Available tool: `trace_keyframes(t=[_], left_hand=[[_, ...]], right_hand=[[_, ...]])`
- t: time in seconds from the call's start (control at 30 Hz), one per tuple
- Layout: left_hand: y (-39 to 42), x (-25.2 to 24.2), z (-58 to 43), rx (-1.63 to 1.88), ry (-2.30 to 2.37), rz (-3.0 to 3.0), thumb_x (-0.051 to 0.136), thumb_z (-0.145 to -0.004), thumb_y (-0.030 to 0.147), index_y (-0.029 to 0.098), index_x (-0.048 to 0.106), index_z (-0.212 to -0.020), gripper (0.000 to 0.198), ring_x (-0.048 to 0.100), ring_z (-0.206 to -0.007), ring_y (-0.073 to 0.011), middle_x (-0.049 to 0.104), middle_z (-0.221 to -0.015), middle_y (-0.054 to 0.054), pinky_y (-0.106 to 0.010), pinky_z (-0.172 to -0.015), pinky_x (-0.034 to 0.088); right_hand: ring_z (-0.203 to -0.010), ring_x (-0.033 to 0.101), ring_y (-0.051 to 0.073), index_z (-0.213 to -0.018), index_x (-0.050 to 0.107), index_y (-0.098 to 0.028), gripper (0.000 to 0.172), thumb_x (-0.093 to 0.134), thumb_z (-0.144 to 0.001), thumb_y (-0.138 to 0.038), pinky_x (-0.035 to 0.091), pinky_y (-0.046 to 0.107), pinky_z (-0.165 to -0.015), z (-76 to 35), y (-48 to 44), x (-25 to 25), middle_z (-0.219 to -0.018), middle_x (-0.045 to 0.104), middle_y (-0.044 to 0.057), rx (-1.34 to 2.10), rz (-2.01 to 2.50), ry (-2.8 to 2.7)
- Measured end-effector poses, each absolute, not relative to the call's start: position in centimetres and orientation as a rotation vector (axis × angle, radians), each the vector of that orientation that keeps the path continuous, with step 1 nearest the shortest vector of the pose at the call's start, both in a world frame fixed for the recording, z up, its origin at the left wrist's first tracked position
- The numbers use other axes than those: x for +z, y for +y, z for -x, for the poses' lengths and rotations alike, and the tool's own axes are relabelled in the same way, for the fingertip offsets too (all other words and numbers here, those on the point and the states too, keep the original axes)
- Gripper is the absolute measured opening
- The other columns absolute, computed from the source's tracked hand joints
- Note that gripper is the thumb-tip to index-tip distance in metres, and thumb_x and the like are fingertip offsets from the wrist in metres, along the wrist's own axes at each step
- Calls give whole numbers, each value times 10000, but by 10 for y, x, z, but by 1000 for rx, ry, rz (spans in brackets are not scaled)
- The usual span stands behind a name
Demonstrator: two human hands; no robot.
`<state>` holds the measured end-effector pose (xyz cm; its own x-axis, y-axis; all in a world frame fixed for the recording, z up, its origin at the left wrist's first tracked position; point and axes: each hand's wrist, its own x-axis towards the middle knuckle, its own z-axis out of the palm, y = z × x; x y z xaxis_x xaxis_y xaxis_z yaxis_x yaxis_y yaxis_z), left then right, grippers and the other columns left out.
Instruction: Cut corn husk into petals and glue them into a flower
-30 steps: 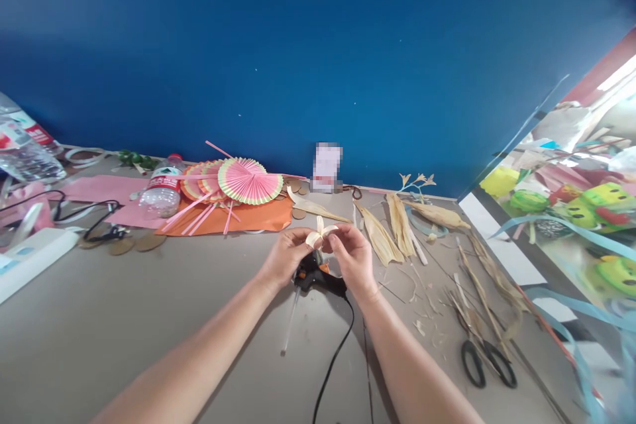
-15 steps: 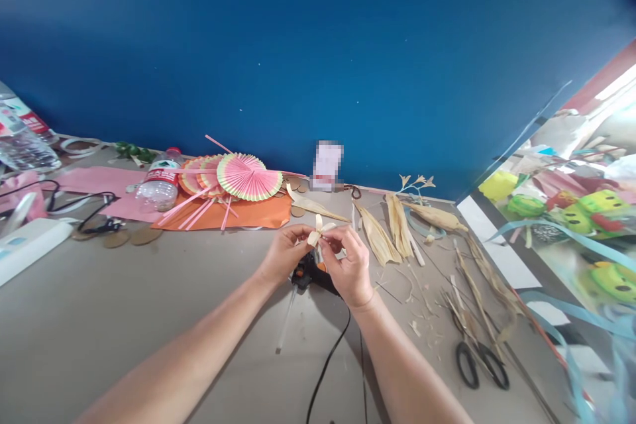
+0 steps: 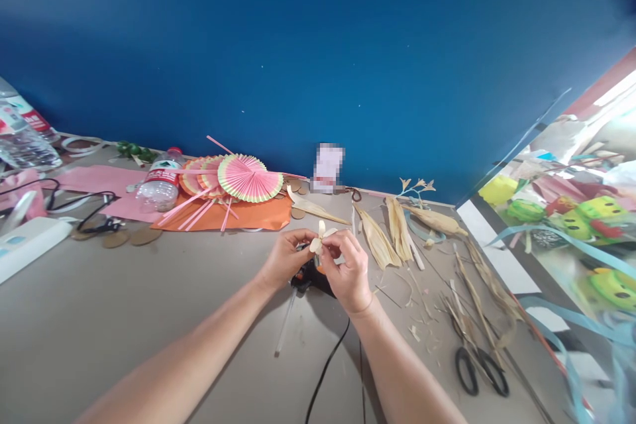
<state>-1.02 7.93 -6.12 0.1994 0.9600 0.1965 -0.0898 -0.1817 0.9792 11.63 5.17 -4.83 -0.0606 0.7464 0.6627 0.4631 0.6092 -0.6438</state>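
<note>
A small pale flower with husk-like petals [image 3: 317, 246] is pinched between my two hands above the middle of the table. My left hand [image 3: 287, 256] grips it from the left, thumb and index finger together. From the right, my right hand [image 3: 348, 268] pinches its petals with the fingertips. Beneath the hands lies a black and orange hot glue gun [image 3: 309, 276], partly hidden by my right hand. A clear glue stick [image 3: 285, 326] sticks out of its back end, and a black cable [image 3: 325, 371] runs toward me.
Dried corn husks [image 3: 380, 238] and thin scraps lie to the right, with black-handled scissors [image 3: 479, 368] nearer me. At the back left are pink paper fans [image 3: 251, 177] on orange paper [image 3: 268, 215], a plastic bottle [image 3: 159, 185] and a white power strip [image 3: 34, 242]. A blue wall [image 3: 298, 46] stands behind.
The flower has turned slightly between my fingers, so its petals sit at a different angle. Both hands stay in nearly the same place.
</note>
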Motion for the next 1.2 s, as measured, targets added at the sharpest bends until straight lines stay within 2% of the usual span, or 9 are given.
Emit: trace_keyframes(t=[0.17, 0.3, 0.57, 0.77, 0.93, 1.2], left_hand=[[80, -63, 11, 1195, 835, -1288, 642, -647, 326, 141, 617, -673, 189, 505, -608, -121, 567, -624, -8, -236, -603, 407], [81, -62, 12, 1181, 828, -1261, 647, -644, 344, 144, 620, -679, 205, 500, -591, -117, 572, -628, -6, -235, -589, 402], [80, -59, 12, 1299, 947, -1526, 625, -670, 278, 145, 638, -689, 135, 540, -681, -154, 617, -690, -37, -258, -671, 416], [78, -57, 13, 1395, 962, -1625, 628, -668, 236, 155, 652, -689, 87, 560, -701, -166, 626, -703, -44, -263, -678, 424], [78, -57, 13, 1417, 1017, -1669, 619, -680, 249, 167, 676, -681, 100, 571, -726, -184, 647, -704, -52, -282, -701, 429], [79, -56, 16, 1382, 903, -1856, 532, -770, 217, 152, 660, -788, 145, 569, -759, -166, 644, -780, -65, -274, -710, 440]], right_hand=[[-654, 502, 137, -779, 528, -217, 90, 464, -792, -155, 433, 256, -575, -117, 51, -46, -754, 531, 28, 357, 1003, -1676], [-624, 490, 130, -779, 522, -206, 72, 460, -803, -180, 422, 258, -573, -117, 53, -48, -728, 521, 18, 400, 1033, -1630], [-592, 487, 116, -809, 511, -207, 28, 485, -799, -207, 416, 241, -557, -117, 55, -54, -727, 510, 3, 513, 1023, -1565], [-591, 496, 117, -808, 509, -205, 20, 499, -792, -212, 418, 244, -559, -116, 55, -54, -704, 520, 0, 566, 1053, -1561], [-554, 470, 109, -773, 513, -203, 17, 504, -782, -214, 405, 237, -534, -117, 56, -55, -674, 512, -10, 560, 1070, -1562], [-566, 476, 105, -775, 509, -187, 57, 484, -798, -233, 413, 229, -544, -121, 60, -56, -683, 509, -8, 610, 1076, -1555]])
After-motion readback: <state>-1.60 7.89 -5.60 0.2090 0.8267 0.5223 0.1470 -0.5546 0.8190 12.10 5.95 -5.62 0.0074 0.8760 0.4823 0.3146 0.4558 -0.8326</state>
